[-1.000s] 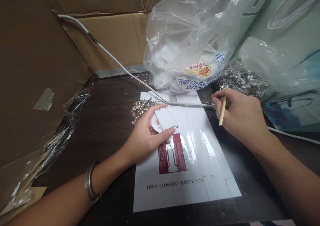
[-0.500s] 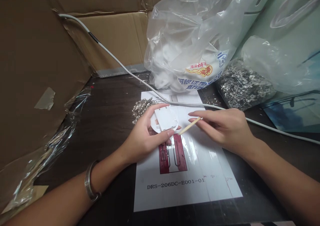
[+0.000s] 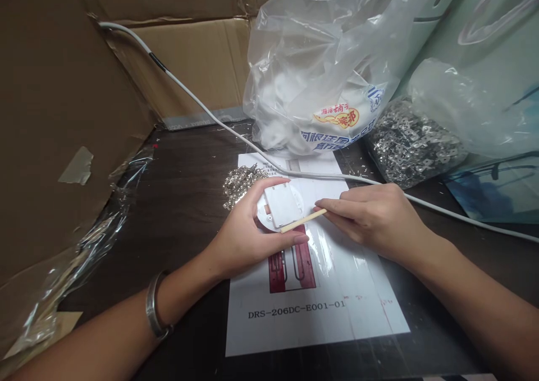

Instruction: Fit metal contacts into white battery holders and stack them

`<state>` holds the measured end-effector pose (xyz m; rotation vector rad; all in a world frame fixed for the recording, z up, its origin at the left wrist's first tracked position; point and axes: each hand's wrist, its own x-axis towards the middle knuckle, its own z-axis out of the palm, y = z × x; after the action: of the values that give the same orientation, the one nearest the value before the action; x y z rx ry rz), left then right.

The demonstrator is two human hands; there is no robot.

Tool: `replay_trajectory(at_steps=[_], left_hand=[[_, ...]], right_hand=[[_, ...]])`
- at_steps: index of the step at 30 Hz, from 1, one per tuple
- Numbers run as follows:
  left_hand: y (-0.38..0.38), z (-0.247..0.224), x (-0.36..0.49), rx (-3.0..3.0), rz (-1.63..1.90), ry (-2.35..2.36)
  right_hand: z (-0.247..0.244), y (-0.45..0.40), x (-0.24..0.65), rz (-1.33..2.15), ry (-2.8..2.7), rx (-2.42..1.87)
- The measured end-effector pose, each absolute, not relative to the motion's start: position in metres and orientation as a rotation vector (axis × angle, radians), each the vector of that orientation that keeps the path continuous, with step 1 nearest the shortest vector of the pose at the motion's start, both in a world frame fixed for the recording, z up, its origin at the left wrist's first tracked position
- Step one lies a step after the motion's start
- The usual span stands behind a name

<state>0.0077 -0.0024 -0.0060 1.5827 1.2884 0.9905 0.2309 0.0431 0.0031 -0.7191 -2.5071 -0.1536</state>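
Head view: your left hand (image 3: 246,232) grips the disc (image 3: 283,205) mid-view, metal pile (image 3: 239,183) at its ten o'clock; your right hand (image 3: 373,212) pinches the stick (image 3: 304,221), tip by the disc's six. Pressing too hard could skid it into your left thumb (image 3: 288,243) — or tilt the disc, held by its rim.

a workshop-like corner — cardboard walls (image 3: 189,72), bagged metal parts (image 3: 415,148), a printed sheet (image 3: 357,308) (diagram and code).

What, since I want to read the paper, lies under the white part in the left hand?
The printed sheet, with its red picture partly showing. Whatever print lies directly behind the white part and left hand is covered.
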Motion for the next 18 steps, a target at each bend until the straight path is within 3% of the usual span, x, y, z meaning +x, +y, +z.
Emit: replay_trajectory(at_steps=[18], left_hand=[[-0.0042, -0.0033, 0.0092, 1.587, 0.960, 1.306]], right_hand=[[0.0026, 0.0411, 0.2301, -0.042, -2.550, -0.744]])
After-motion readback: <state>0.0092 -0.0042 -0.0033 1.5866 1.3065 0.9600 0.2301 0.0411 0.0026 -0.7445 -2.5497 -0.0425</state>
